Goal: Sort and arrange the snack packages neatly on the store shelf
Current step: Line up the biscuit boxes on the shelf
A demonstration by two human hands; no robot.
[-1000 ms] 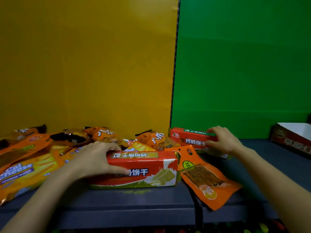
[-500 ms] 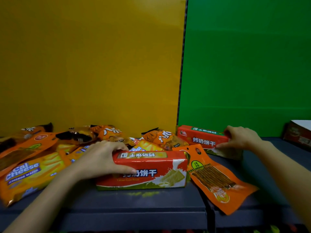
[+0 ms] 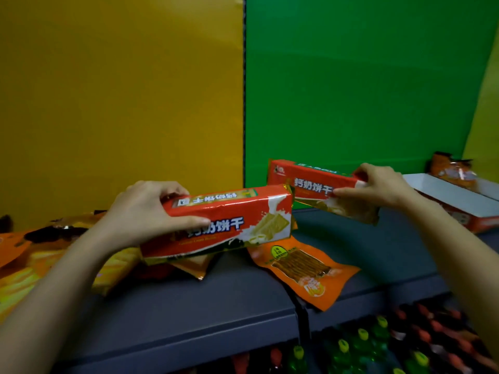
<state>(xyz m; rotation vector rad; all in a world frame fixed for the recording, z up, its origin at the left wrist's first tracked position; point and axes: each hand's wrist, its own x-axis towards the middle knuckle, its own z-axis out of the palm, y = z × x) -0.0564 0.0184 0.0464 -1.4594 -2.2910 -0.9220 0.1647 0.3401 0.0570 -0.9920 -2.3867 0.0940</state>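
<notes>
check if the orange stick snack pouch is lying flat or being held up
Lying flat. The orange stick snack pouch rests face up on the grey shelf, below the two red biscuit packs; neither hand touches it.

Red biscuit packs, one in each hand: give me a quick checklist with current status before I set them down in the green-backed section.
1. Left hand grips the near biscuit pack, thumb in front: ok.
2. Right hand pinches the far biscuit pack by its end: ok.
3. Both packs lifted off the shelf: ok.
4. Landing spot free: not ok, orange snack pouch lies across the shelf seam.
5. Packs level: not ok, both tilted.
6. Room beside the white tray: cannot tell.
</notes>
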